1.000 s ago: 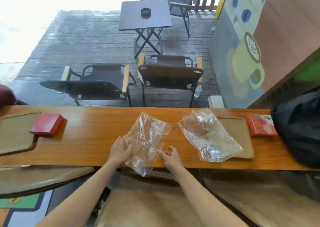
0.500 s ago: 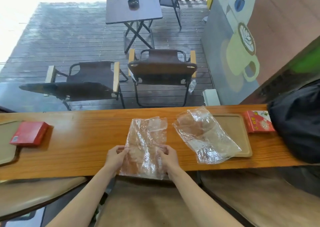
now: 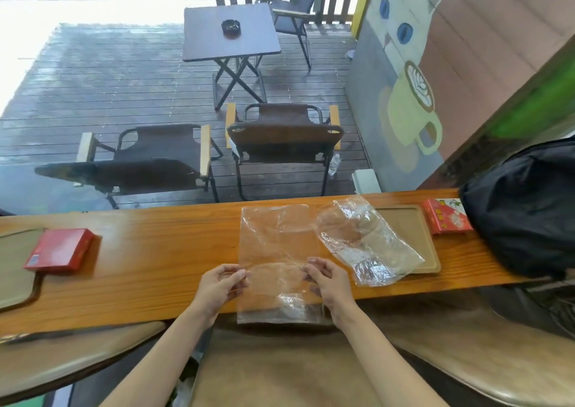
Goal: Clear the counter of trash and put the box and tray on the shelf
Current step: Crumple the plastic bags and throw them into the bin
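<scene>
A clear plastic bag (image 3: pixel 278 241) lies spread flat on the wooden counter (image 3: pixel 161 248), its near end hanging over the front edge. My left hand (image 3: pixel 221 283) pinches its left edge and my right hand (image 3: pixel 327 282) pinches its right edge. A second crumpled clear bag (image 3: pixel 364 241) lies to the right, partly over a tan tray (image 3: pixel 420 235). A red patterned box (image 3: pixel 448 216) sits just right of that tray. At the far left a red box (image 3: pixel 60 249) rests on another tan tray (image 3: pixel 14 266).
A black bag (image 3: pixel 525 204) fills the counter's right end. Tan padded seats (image 3: pixel 280 372) sit below the counter's front edge. Beyond the counter are two folding chairs (image 3: pixel 283 139), a small table with an ashtray (image 3: pixel 230 28) and a painted wall (image 3: pixel 413 73).
The bag was crumpled and slanted a second ago; both hands have since taken its side edges and pulled it out flat and square on the counter.
</scene>
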